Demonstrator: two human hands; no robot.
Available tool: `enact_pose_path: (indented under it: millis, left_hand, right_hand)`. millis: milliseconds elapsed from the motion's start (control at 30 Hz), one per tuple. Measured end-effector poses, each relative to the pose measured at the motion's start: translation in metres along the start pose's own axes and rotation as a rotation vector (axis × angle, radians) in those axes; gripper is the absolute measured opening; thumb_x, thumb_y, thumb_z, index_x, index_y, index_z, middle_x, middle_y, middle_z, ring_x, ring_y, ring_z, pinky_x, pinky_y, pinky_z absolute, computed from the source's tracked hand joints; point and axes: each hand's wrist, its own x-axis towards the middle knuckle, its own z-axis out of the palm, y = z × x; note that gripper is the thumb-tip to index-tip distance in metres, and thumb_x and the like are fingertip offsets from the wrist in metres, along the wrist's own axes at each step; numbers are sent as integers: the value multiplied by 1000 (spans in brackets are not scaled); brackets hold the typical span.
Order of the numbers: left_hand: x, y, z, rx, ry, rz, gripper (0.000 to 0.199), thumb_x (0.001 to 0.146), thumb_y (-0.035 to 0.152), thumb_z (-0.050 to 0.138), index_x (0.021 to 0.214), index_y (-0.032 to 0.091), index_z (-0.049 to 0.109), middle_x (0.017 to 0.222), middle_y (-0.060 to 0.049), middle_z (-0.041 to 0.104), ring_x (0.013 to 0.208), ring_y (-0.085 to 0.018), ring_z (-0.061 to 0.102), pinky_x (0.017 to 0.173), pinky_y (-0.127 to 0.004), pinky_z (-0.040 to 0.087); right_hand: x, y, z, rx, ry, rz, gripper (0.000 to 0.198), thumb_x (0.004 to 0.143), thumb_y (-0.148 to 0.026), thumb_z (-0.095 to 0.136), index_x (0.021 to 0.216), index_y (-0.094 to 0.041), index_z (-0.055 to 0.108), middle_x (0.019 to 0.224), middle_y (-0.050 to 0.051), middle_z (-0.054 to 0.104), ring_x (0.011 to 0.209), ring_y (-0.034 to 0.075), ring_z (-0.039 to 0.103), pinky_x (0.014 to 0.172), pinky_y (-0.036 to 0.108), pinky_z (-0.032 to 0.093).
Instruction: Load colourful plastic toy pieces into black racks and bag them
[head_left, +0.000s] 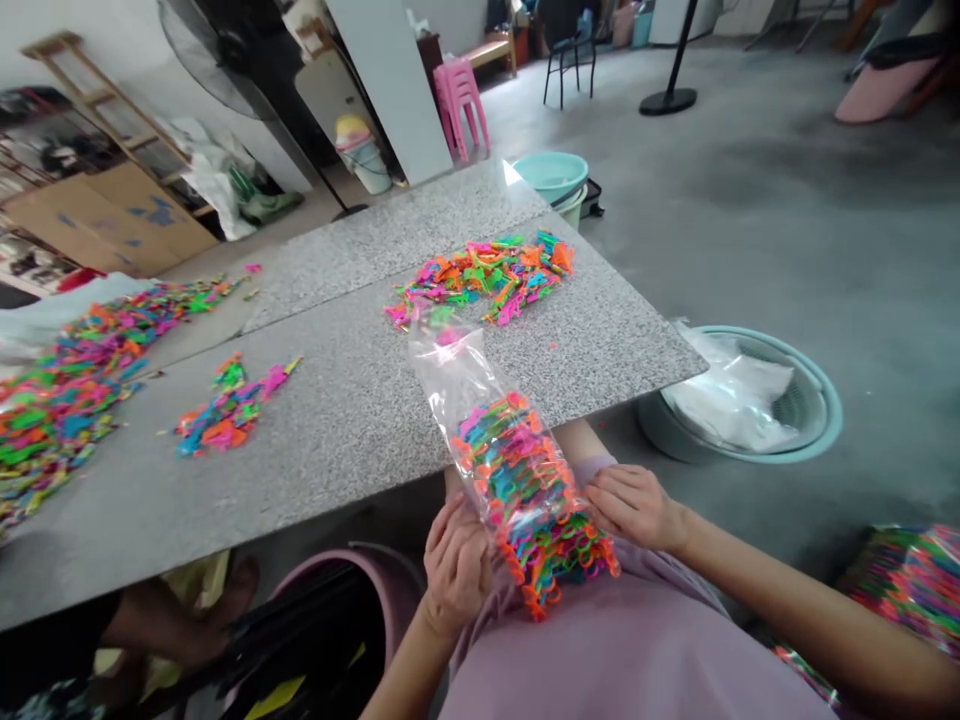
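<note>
A clear plastic bag (461, 375) lies over the table's near edge and down onto my lap. Its lower part is packed with rows of small plastic pieces (525, 480) in orange, green, blue and pink, with looped ends showing at the bottom. My left hand (456, 555) is closed on the bag's left side, fingers curled. On the opposite side my right hand (634, 505) pinches the bag's edge. Just past the bag's far end is a loose pile of similar bright plastic pieces (487, 275), partly seen through the film.
The speckled grey table (345, 400) also bears a small cluster of pieces (232, 405) and a large heap (67, 390) at left. A blue basin (821, 420) with white plastic stands at right. A pink bin (394, 590) sits below the table, near another person's foot (232, 600).
</note>
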Motion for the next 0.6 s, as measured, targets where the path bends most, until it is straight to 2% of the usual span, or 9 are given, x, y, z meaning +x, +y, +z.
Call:
enact_pose_path:
  millis: [100,167,267,367,500,600]
  left_hand:
    - [-13,2,-3,33,30,18,15,95,18,48,82,20,56,68,1,63,68,-14,65,90,-38,50]
    - [-21,4,-4,42,19,0,13,94,19,51,82,20,57,67,2,64,67,-14,64,90,-38,48]
    - [-31,12,-4,18,-25,-16,16,95,21,51,80,20,56,66,1,64,66,-14,64,88,-38,48]
    - [-40,21,0,-38,-68,-2,22,97,21,44,78,21,54,62,2,61,59,-13,61,83,-36,51]
    - [-42,23,8,-121,-107,3,24,98,18,41,78,21,54,61,3,60,54,-11,57,78,-33,55]
    - [-27,14,14,-194,-78,-53,22,99,26,46,80,20,56,67,2,61,61,-11,60,74,-31,55]
  right_hand:
    - [-9,4,-4,-14,14,-121,17,95,-16,50,99,-19,67,78,6,71,71,17,65,62,29,51]
    - [-14,7,-11,-36,-51,-169,21,97,-15,47,100,-18,67,82,8,72,77,17,66,67,30,53]
    - [-20,6,-22,-50,-191,-184,28,99,-13,40,100,-18,67,87,7,73,80,17,66,73,30,54]
    - [-29,0,-27,-17,-236,-152,32,100,-13,36,99,-18,67,85,8,71,77,16,64,71,29,53]
    - [-46,-13,-16,8,-157,-97,26,98,-15,43,87,-19,65,71,4,66,64,15,58,59,28,48]
    - [-38,-18,-11,-13,-44,-42,31,97,-15,43,70,-20,58,58,0,54,53,13,48,51,27,38]
